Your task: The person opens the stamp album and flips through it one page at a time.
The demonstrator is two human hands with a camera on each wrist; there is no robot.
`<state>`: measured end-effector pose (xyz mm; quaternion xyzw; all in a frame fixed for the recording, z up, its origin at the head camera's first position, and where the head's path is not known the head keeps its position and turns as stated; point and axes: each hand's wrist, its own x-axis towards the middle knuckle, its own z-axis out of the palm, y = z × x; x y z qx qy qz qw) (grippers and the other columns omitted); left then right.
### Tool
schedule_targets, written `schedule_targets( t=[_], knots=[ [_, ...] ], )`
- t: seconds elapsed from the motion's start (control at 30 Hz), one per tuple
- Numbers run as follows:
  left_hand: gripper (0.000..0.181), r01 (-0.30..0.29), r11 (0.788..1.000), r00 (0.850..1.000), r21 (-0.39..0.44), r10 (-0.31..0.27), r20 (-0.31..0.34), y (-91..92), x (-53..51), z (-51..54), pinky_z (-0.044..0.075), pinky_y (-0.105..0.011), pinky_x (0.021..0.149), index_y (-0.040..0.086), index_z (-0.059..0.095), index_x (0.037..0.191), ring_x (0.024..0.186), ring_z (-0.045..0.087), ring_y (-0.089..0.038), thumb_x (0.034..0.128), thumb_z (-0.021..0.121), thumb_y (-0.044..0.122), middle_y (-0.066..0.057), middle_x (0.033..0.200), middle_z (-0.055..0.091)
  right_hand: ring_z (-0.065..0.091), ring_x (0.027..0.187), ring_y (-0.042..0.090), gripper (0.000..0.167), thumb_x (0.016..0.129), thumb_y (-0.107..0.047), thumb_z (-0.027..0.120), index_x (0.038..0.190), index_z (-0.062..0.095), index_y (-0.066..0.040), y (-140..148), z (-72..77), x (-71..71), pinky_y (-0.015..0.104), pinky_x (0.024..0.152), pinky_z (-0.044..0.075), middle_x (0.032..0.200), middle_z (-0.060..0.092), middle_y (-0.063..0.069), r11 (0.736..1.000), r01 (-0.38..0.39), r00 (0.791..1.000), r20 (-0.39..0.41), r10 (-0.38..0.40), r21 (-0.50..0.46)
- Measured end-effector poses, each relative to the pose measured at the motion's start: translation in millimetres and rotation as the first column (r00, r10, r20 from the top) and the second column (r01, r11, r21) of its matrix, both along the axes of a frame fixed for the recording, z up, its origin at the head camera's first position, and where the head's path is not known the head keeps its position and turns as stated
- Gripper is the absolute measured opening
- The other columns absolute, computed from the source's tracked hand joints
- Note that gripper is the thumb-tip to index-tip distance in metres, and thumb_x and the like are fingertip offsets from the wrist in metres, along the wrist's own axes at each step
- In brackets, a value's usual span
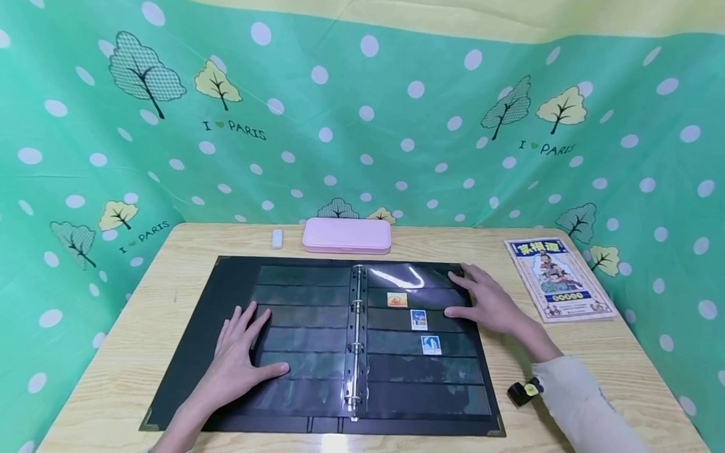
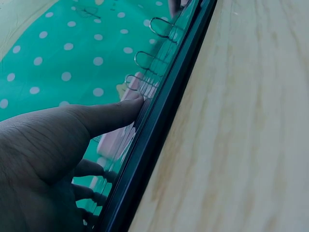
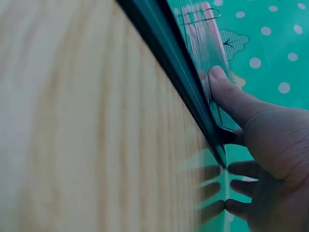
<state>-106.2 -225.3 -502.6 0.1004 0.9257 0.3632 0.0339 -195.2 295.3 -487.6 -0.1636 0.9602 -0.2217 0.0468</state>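
Observation:
A black ring binder (image 1: 357, 346) lies spread on the table, with dark pocket pages on both sides of its metal rings. My left hand (image 1: 232, 364) rests on the left page, fingers spread; the left wrist view shows its thumb and fingertips on the page surface. Three small stamps sit in the right page: an orange one (image 1: 397, 299), a blue one (image 1: 419, 320) and a light blue one (image 1: 430, 345). At that page's upper right edge is my right hand (image 1: 490, 302), thumb on the page and fingers spread at the binder's edge.
Behind the binder are a pink case (image 1: 347, 236) and a small white object (image 1: 277, 239). A colourful booklet (image 1: 559, 279) lies at the right of the wooden table (image 1: 619, 377). A green dotted cloth (image 1: 395, 132) hangs around the back and sides.

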Motion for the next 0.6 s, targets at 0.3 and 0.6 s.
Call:
schedule_targets(
  t=[0.3,0.6],
  knots=[
    [0.115,-0.002,1.0,1.0,-0.006,0.002,0.003,-0.5,0.1,0.0,-0.004,-0.075,0.13,0.0,0.042,0.169,0.167,-0.002,-0.057,0.0806,0.098,0.05,-0.033,0.18,0.016,0.034,0.155,0.058,0.08,0.099,-0.039,0.087,0.165,0.054,-0.009,-4.1,-1.1,8.7,0.078,0.117,0.038,0.17,0.036,0.034,0.997,-0.008,0.997,-0.075,0.003,-0.072],
    [0.115,-0.001,1.0,1.0,-0.015,0.001,-0.011,-0.4,-0.5,-1.4,-0.003,-0.075,0.13,-0.001,0.043,0.168,0.167,-0.001,-0.058,0.0799,0.098,0.05,-0.033,0.18,0.017,0.053,0.08,0.017,0.098,0.098,-0.026,0.088,0.172,0.032,0.003,-9.5,2.5,11.8,0.032,0.068,0.045,0.1,0.062,0.009,0.975,0.083,0.997,0.008,-0.083,-0.206]
  ],
)
